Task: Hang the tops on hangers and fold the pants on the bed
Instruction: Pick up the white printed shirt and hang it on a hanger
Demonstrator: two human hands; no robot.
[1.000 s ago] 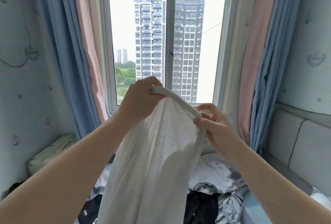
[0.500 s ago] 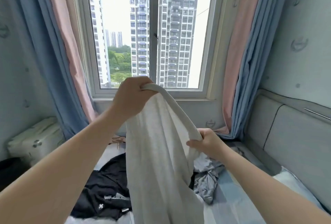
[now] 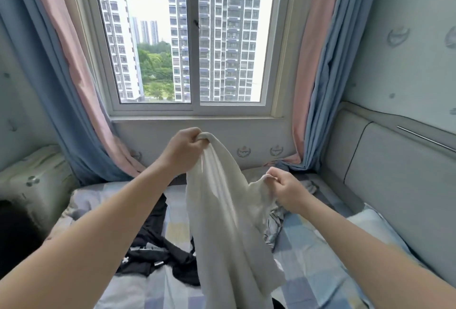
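Observation:
I hold a cream-white garment point(image 3: 229, 229) up over the bed point(image 3: 308, 266). My left hand point(image 3: 183, 150) grips its banded top edge, raised higher. My right hand point(image 3: 287, 191) grips the same edge lower and to the right. The cloth hangs down between my forearms past the bottom of the view. A black garment point(image 3: 158, 252) lies crumpled on the checked sheet to the left of it. A grey garment point(image 3: 275, 224) lies bunched just under my right hand, partly hidden by the white cloth.
A window point(image 3: 190, 37) with pink and blue curtains point(image 3: 71, 81) faces me. A padded grey headboard point(image 3: 394, 177) runs along the right. A pale box-like case point(image 3: 34, 180) stands at the left of the bed. No hanger is in view.
Both hands have come down with the white garment, the right lower than the left. The view has tipped downward, so more of the bed and the black garment shows.

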